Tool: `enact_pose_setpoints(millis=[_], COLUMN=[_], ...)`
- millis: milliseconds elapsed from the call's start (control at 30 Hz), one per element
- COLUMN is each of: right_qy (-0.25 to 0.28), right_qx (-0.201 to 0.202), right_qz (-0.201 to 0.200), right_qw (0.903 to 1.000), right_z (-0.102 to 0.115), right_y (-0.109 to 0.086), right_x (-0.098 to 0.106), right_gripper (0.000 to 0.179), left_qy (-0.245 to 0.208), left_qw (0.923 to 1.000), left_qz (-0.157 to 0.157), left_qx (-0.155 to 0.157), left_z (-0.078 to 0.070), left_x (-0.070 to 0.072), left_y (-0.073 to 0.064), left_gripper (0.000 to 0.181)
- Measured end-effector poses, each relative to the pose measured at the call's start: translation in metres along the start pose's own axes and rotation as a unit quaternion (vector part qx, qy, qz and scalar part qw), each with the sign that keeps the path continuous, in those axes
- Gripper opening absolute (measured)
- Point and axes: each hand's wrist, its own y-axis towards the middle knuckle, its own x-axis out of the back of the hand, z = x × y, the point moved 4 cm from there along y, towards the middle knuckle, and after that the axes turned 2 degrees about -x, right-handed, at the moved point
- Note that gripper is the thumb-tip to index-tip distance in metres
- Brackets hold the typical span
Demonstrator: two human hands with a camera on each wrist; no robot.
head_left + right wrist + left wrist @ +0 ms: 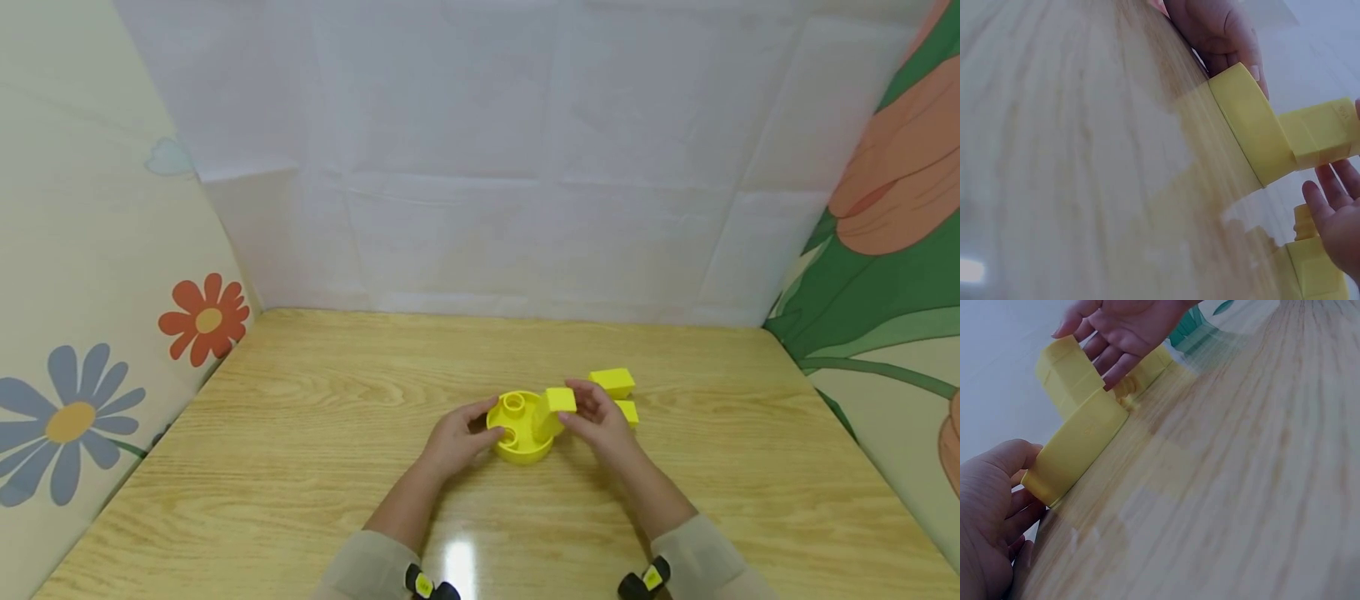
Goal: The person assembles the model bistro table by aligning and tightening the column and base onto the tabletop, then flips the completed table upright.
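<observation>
The yellow round base (522, 456) sits on the wooden counter (300, 433), about midway between the left and right edges and nearer the back edge than either, with a broad stretch of wood on both sides and a white cloth (487, 167) standing along the back edge. The left hand (456, 439) grips the base's rim on the side facing the left edge, its open face upward. At its opposite side an upright block (561, 400) stands on it, long axis vertical, square end up; the right hand (606, 423) holds this block's upper part between thumb and fingers. Beyond that hand, towards the right edge, lie a farther block (612, 382) and a nearer block (628, 412).
</observation>
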Motion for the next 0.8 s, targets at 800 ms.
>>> enact_pose_setpoints(millis=[800], right_qy=[0.014], right_qx=[0.023], right_qz=[-0.13], right_qw=[0.9912], right_z=[-0.004], right_y=[-0.009], right_x=[-0.014], right_gripper=[0.046], left_qy=[-0.009], left_qw=[0.9999], left_qz=[-0.001], left_qx=[0.008], left_z=[-0.002], left_x=[0.0], left_y=[-0.001], left_gripper=[0.055])
